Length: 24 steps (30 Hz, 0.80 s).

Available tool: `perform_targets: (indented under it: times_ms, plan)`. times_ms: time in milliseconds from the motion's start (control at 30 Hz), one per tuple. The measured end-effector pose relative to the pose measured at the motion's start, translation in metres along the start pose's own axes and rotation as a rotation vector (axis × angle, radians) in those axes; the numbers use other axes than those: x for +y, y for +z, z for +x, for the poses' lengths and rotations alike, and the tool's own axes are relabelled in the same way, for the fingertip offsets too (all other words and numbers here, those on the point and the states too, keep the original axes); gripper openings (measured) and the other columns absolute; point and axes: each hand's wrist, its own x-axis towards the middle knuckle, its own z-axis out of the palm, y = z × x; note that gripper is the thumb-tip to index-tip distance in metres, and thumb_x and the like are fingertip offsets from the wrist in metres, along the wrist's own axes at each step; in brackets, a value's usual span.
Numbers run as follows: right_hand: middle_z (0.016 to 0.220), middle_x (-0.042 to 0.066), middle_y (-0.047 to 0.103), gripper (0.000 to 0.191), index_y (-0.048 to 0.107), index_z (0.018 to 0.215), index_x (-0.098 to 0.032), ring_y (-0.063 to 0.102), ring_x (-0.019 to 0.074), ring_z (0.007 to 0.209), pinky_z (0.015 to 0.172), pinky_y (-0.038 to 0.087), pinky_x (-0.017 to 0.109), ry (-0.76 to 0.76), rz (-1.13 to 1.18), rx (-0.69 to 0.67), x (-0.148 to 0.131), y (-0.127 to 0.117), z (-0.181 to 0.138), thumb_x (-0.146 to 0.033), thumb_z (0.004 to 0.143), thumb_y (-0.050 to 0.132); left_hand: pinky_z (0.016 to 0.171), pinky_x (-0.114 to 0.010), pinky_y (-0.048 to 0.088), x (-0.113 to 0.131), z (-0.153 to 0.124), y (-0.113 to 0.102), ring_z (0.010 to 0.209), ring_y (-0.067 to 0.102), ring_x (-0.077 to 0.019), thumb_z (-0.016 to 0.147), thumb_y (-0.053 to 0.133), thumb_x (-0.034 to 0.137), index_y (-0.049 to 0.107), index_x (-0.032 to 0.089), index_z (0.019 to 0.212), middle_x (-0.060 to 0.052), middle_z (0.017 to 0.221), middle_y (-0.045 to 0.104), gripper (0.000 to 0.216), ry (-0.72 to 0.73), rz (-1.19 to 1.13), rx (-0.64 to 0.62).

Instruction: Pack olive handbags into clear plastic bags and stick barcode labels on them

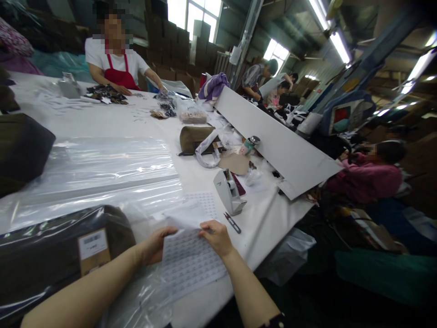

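A white sheet of small labels lies at the near edge of the white table. My left hand grips the sheet's left edge with curled fingers. My right hand pinches at the sheet's top right, fingers pressed together on it. Just left of my left forearm lies a dark bagged item in clear plastic with a brown label. A second label sheet lies just beyond my hands.
A white tape dispenser and small snips sit right of the sheets. A stack of clear plastic bags covers the middle. An olive pouch, a long white board, and other seated people surround the table.
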Motion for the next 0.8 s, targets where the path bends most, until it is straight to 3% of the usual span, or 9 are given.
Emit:
perform_targets:
  times_ms: [367,500,567,700,800]
  plan:
    - [0.090,0.006,0.069,0.011,0.065,0.077,-0.021,0.064,0.0190,0.086,0.078,0.052,0.034,-0.243,-0.080,0.187,-0.009,0.010,-0.020,-0.027,0.084,0.061,0.088,-0.039,0.046,-0.004,-0.017,0.011,0.098,0.062,-0.0306,0.073,0.052,0.033,0.051,0.003,0.116,-0.013,0.094,0.069,0.053,0.002,-0.230,0.013]
    - [0.091,0.005,0.067,0.006,0.063,0.077,-0.021,0.058,0.0213,0.096,0.088,0.047,0.040,-0.356,-0.127,0.156,-0.019,0.007,-0.024,-0.024,0.083,0.061,0.086,-0.038,0.046,-0.004,-0.026,0.010,0.095,0.063,-0.0293,0.078,0.050,0.036,0.048,0.003,0.119,-0.014,0.094,0.069,0.053,0.079,-0.207,0.047]
    - [0.090,0.005,0.065,0.003,0.063,0.084,-0.021,0.058,0.0207,0.093,0.086,0.048,0.039,-0.308,-0.099,0.174,-0.026,0.006,-0.022,-0.023,0.082,0.061,0.085,-0.038,0.046,-0.004,-0.032,0.010,0.093,0.064,-0.0291,0.077,0.051,0.036,0.049,0.004,0.118,-0.013,0.092,0.069,0.052,0.104,-0.179,0.064]
    - [0.099,0.008,0.062,0.030,0.059,0.109,-0.020,0.057,0.0195,0.086,0.078,0.049,0.035,-0.096,-0.103,0.158,-0.038,0.011,-0.015,-0.023,0.080,0.062,0.085,-0.038,0.046,-0.007,-0.043,0.010,0.094,0.063,-0.0299,0.074,0.052,0.038,0.052,0.004,0.113,-0.014,0.091,0.069,0.052,0.156,-0.086,0.040]
    - [0.091,0.006,0.064,0.014,0.066,0.093,-0.020,0.057,0.0202,0.088,0.082,0.046,0.035,-0.051,-0.150,0.032,-0.047,0.016,-0.010,-0.020,0.080,0.059,0.086,-0.039,0.046,-0.011,-0.046,0.012,0.095,0.063,-0.0301,0.073,0.052,0.039,0.054,0.004,0.109,-0.014,0.090,0.069,0.051,0.179,-0.038,0.016]
